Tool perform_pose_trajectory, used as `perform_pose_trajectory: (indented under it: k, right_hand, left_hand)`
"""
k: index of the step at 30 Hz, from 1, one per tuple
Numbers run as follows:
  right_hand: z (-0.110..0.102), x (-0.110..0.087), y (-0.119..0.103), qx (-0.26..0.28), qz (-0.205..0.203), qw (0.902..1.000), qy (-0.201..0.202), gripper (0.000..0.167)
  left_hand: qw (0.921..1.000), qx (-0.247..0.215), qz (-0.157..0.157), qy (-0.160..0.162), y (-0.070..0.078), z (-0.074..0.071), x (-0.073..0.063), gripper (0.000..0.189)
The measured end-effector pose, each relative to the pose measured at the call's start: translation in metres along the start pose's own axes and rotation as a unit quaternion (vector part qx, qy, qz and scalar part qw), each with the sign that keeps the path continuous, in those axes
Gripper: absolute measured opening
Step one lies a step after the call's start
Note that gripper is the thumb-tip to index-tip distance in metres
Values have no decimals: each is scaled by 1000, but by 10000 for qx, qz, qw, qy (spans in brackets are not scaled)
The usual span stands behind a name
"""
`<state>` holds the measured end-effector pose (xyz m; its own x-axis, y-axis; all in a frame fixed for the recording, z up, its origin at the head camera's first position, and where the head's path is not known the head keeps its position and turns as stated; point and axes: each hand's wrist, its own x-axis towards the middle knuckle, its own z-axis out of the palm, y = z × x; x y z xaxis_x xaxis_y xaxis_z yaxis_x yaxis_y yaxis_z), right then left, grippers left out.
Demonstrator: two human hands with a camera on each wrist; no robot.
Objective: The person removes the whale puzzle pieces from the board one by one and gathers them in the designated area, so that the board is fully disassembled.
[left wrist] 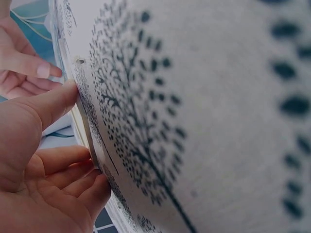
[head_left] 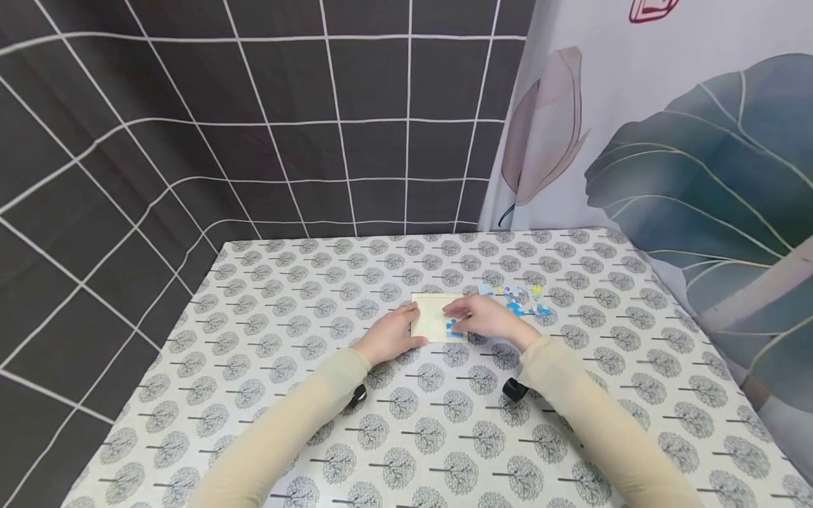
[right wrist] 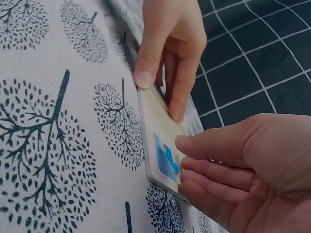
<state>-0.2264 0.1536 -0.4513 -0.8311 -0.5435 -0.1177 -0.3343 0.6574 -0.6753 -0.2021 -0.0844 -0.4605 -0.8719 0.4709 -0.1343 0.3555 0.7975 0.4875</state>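
Observation:
A small pale wooden puzzle board lies flat on the patterned cloth. My left hand grips its left end, thumb at the near corner and fingers toward the far side. Blue jigsaw pieces sit in the board's near right corner. Over that corner hovers my right hand. In the right wrist view its thumb and fingers are slightly bent beside the pieces, with a gap between them; whether they touch a piece I cannot tell. The left wrist view shows my left thumb and fingers against the board's edge.
Several loose jigsaw pieces, blue with yellow and purple bits, lie to the right of the board, beyond my right hand. A tree-print cloth covers the table. Behind it hang a dark grid curtain and a flowered curtain.

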Motion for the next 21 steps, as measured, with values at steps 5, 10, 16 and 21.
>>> perform_pose_trajectory:
  k: [5, 10, 16, 21]
  right_hand:
    - [0, 1, -4, -167, 64, 9998, 35, 39]
    - [1, 1, -4, -294, 37, 9995, 135, 40]
    - [5, 0, 0, -349, -75, 9991, 233, 44]
    - [7, -2, -2, -291, -22, 9993, 216, 43]
  left_hand:
    - [10000, 42, 16, -10, -1, 1, 1, 74]
    - [9999, 137, 55, 5, 0, -1, 3, 74]
    - [9999, 120, 32, -5, -1, -1, 3, 74]
    - [9999, 95, 42, -4, -3, 1, 3, 74]
